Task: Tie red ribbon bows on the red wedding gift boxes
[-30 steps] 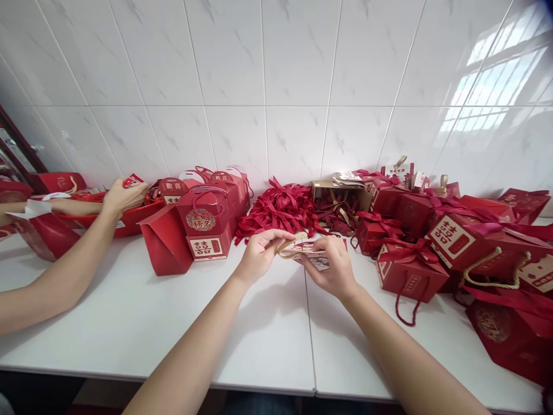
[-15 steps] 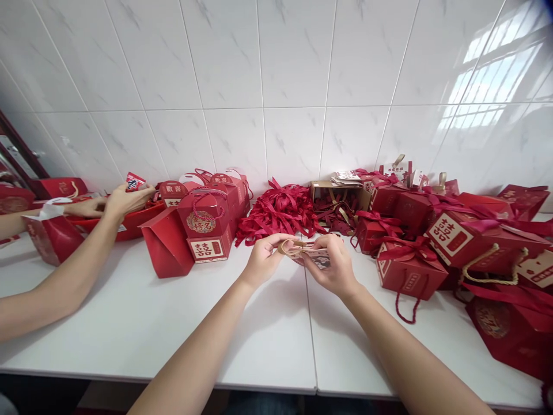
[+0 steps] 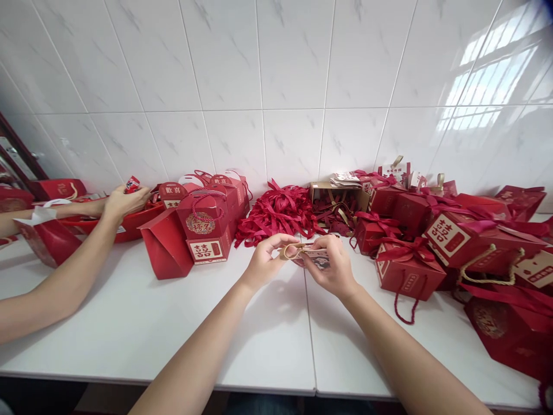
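**Hands closing in on a small card at a crowded counter**

Both hands have drawn a little closer together than a second ago, and the co-worker's arm at the far left has barely shifted.

Head view: the left hand and the right hand meet just above the white counter, over the seam where its two slabs join. Between them is a small printed card with a tan ribbon loop. The left fingers are pinched on the loop, and the right fingers are clenched on the card's upper edge, holding it clear of the surface.

Behind the hands, a heap of red ribbons lies against the wall, with an open cardboard box just beside it. A cluster of red gift boxes with cord handles stands to the left of the heap. To the right, more red boxes tied with bows crowd the counter out to its end.

At the far left, another person's hand grips a small red packet above a red tray. A red bag sits near that forearm.

The front of the counter is glossy and bare. The wall is large white marbled tile, and a bright window reflection shows at its upper right. A dark red frame edges the room at the left.
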`<state>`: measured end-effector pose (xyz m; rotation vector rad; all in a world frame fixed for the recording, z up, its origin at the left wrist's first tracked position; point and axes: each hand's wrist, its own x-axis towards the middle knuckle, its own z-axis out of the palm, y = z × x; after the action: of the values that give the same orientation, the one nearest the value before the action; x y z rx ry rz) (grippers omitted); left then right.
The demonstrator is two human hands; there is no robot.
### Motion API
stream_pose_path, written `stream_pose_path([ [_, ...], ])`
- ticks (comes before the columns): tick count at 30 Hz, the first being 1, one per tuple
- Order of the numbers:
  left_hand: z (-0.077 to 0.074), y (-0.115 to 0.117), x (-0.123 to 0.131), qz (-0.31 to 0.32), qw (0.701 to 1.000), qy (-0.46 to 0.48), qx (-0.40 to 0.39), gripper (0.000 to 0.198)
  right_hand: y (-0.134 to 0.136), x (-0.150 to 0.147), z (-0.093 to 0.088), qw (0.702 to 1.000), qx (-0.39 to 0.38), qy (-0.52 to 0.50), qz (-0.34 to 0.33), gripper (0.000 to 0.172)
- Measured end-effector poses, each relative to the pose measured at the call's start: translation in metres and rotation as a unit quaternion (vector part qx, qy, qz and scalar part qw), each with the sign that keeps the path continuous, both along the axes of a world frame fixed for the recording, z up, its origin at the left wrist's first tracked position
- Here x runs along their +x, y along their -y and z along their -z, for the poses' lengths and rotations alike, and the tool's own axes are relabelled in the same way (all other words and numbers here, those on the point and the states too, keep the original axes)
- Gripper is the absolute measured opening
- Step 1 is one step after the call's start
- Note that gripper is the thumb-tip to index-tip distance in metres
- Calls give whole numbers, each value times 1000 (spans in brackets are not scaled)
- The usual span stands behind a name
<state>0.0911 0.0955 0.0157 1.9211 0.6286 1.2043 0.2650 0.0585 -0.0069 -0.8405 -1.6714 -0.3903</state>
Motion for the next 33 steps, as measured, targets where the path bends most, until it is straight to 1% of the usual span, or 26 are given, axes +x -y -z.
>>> stream_pose_path([
  [4,-1,1,0,-1,999,-29,14,28,0,1,0,1000,0,0,3,20],
  [8,-3,3,1,5,999,-26,25,25,-1,0,0,1000,10,4,4,19],
  [16,-1,3,3,-13,1000,-23,4,27,-1,-2,4,999,0,32,8,16],
  [20,-1,1,1,-5,999,-25,27,28,-1,-2,5,999,3,33,-3,14],
  [24,-3,2,-1,10,998,11,61,23,0,-6,5,1000,0,-11,-11,16],
  [29,-4,6,-1,58,997,41,30,16,2,-12,6,997,-24,-61,-45,19],
  [31,-5,7,-1,62,997,36,30,16,2,-13,6,995,-36,-79,-53,20],
  [33,-5,7,-1,51,998,26,39,14,2,-13,6,992,-53,-97,-59,20],
])
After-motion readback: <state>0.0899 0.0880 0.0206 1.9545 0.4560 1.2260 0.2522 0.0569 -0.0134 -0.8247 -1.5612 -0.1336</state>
